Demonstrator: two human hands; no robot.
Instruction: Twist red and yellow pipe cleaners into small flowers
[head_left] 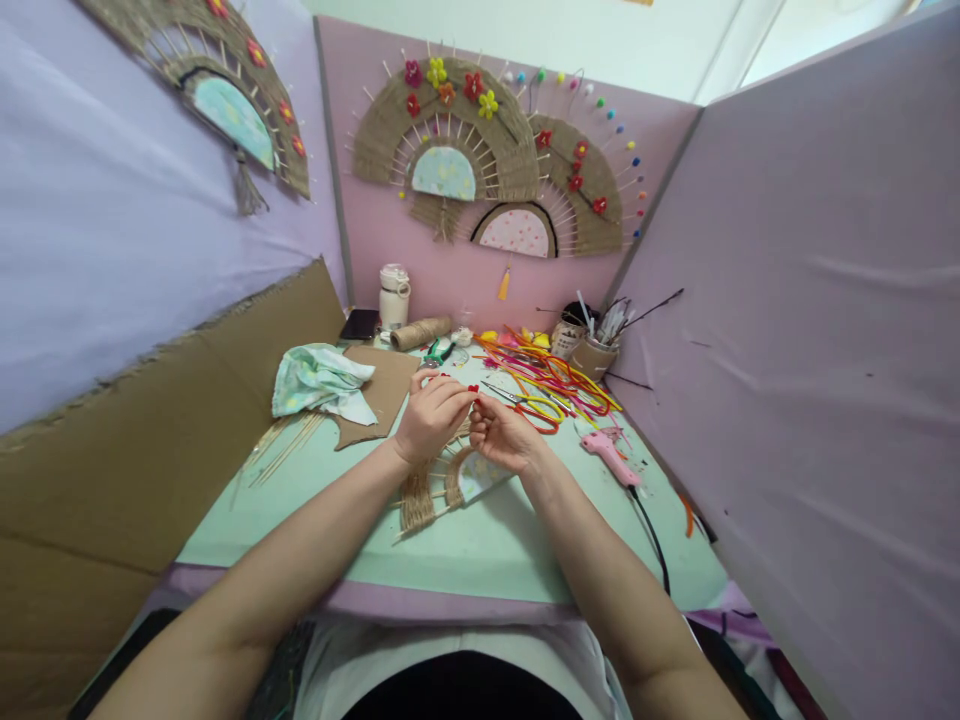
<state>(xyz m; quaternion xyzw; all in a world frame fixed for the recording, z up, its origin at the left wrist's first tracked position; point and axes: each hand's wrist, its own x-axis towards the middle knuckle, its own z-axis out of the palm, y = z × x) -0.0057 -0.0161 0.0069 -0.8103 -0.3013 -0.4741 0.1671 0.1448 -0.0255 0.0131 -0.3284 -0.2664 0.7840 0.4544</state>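
Over the table, my left hand (433,418) and my right hand (501,432) meet with fingertips pinched. Between them is a small red pipe-cleaner piece (473,389), bent into a petal-like shape. A bit more red shows by the left fingers. Beneath the hands lies a small fan (420,500) of thin sticks woven with brown twine, its centre a pale patterned half-round (476,478). My hands cover its upper part. Just right of the right hand lie scissors (506,393) with their blades pointing left.
Colourful pipe cleaners (551,375) are heaped behind the scissors. A pink glue gun (611,457) with a black cord lies at right. Cardboard (382,385), crumpled green cloth (319,385), a twine roll (421,333), green-handled pliers (437,353) and a white cup (394,298) stand or lie at left and back.
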